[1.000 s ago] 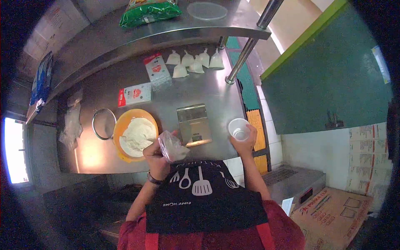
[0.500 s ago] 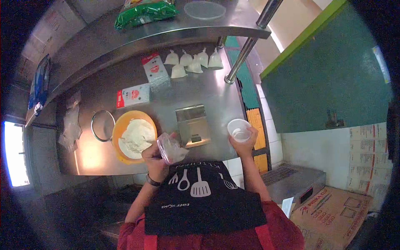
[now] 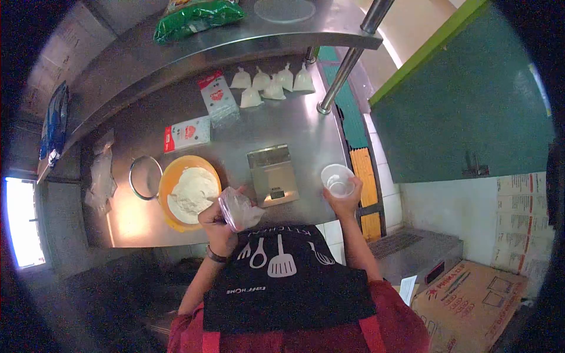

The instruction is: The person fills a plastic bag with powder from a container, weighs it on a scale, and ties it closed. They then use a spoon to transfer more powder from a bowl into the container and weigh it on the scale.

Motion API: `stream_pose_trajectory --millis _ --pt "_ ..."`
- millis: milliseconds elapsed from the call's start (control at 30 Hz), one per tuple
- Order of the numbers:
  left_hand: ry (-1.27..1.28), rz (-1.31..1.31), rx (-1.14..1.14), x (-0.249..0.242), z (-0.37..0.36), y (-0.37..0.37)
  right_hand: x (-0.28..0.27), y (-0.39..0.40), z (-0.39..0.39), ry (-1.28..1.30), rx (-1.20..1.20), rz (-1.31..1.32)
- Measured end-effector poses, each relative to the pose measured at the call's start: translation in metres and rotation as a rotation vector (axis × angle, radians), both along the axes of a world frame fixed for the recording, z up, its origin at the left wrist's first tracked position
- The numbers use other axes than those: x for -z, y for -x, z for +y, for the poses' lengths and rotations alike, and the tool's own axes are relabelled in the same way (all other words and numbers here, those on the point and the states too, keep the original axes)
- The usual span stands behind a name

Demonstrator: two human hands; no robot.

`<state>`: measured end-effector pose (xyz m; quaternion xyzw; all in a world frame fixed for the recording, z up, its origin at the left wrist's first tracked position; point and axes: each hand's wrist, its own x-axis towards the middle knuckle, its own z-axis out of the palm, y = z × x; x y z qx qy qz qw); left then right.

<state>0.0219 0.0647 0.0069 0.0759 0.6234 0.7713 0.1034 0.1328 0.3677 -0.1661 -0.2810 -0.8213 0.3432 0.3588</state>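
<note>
My left hand [image 3: 216, 227] is closed round a clear plastic cup [image 3: 233, 210] with a plastic bag in or over it, tilted beside the bowl. On the right, my right hand [image 3: 345, 203] grips a clear plastic container [image 3: 338, 179] by its side. An orange bowl [image 3: 168, 210] holds white flour [image 3: 193, 193]. Between my hands lies a kitchen scale [image 3: 273, 176] with nothing on it. A round sieve [image 3: 145, 177] rests against the bowl's left side.
Several tied bags of white powder [image 3: 273, 89] stand at the back, near two red and white packets [image 3: 188, 134] [image 3: 216, 95]. Plastic bags [image 3: 102, 177] lie at the left. A steel shelf [image 3: 235, 47] with a post [image 3: 340, 81] spans the back.
The view has shifted slightly. The container in my right hand has tipped a little. My left hand still holds the cup and bag in nearly the same place.
</note>
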Motion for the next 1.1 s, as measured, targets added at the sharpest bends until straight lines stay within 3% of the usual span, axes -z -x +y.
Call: stream_pose_trajectory --millis 100,200,267,367,600,667,767,900,967,1100 --pt "0.079 0.046 -0.004 -0.008 0.003 0.004 0.003 0.0 0.0 -0.032 -0.017 -0.026" --pt "-0.031 0.052 0.001 -0.015 0.009 0.006 -0.004 -0.002 0.0 -0.072 -0.047 -0.034" --pt "0.114 0.022 -0.012 -0.019 0.009 0.001 -0.003 -0.009 -0.003 -0.049 -0.043 -0.047" --pt "0.135 0.034 0.025 -0.013 0.002 0.002 -0.006 -0.005 -0.002 -0.068 -0.051 -0.072" --pt "0.083 0.114 -0.005 -0.016 0.007 0.005 -0.012 -0.004 0.0 -0.135 -0.106 -0.009" --pt "0.077 -0.026 -0.033 -0.016 0.005 -0.002 -0.016 -0.016 -0.005 -0.1 -0.098 -0.065" --pt "0.137 0.072 0.016 0.006 -0.006 -0.002 -0.013 -0.007 0.001 -0.151 -0.101 -0.067" --pt "0.037 0.083 -0.002 -0.008 0.001 -0.004 -0.012 -0.008 -0.002 -0.166 -0.089 -0.036" --pt "0.191 0.089 0.03 -0.021 0.003 -0.004 0.002 -0.018 -0.005 -0.144 -0.083 -0.038" --pt "0.248 0.123 0.044 -0.009 0.001 0.002 0.006 -0.011 0.002 -0.093 -0.094 -0.029"
